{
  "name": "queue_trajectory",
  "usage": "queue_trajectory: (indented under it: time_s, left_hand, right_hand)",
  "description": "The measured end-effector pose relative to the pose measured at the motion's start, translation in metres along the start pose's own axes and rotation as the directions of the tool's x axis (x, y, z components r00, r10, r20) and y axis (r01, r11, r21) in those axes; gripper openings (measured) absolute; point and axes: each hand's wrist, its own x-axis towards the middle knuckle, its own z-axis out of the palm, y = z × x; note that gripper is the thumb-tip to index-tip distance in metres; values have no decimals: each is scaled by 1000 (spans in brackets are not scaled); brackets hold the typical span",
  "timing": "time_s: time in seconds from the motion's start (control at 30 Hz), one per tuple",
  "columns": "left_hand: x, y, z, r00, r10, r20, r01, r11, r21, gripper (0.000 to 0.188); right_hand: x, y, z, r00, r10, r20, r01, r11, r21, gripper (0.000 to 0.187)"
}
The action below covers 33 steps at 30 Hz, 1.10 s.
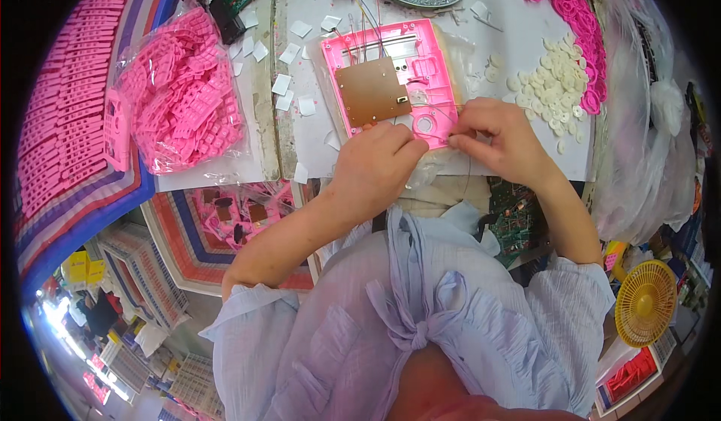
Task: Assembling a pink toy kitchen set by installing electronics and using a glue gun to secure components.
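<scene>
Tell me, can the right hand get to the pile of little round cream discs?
Probably yes: the right hand is near the pile, with nothing seen between, though its fingers are at the pink plastic case.

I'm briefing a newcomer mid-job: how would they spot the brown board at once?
On the white table, find the pink case at the left hand. In the case's left part lies the brown board. Its broad, flat brown face sets it apart from the silver strip above.
</scene>
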Motion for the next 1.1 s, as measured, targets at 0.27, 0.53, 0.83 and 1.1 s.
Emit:
queue_trajectory:
  time_s: [0.27, 0.53, 0.83, 1.1]
  left_hand:
    - [1, 0, 0, 999, 31, 5, -31, 999, 19, 23]
    - [2, -2, -6, 978, 154, 142, -173, 975, 138, 47]
    - [0, 3, -10, 962, 189, 195, -239, 930, 280, 50]
    - [5, -6, -9, 976, 161, 144, -169, 984, 50, 40]
  right_hand:
    - [-2, 28, 15, 902, -430, -41, 410, 881, -235, 15]
    - [-19, 41, 26, 882, -446, -151, 376, 861, -344, 33]
    - [19, -35, -16, 968, -67, 241, 192, 815, -546, 28]
    - [134, -11, 22, 962, -69, -263, -68, 875, -479, 23]
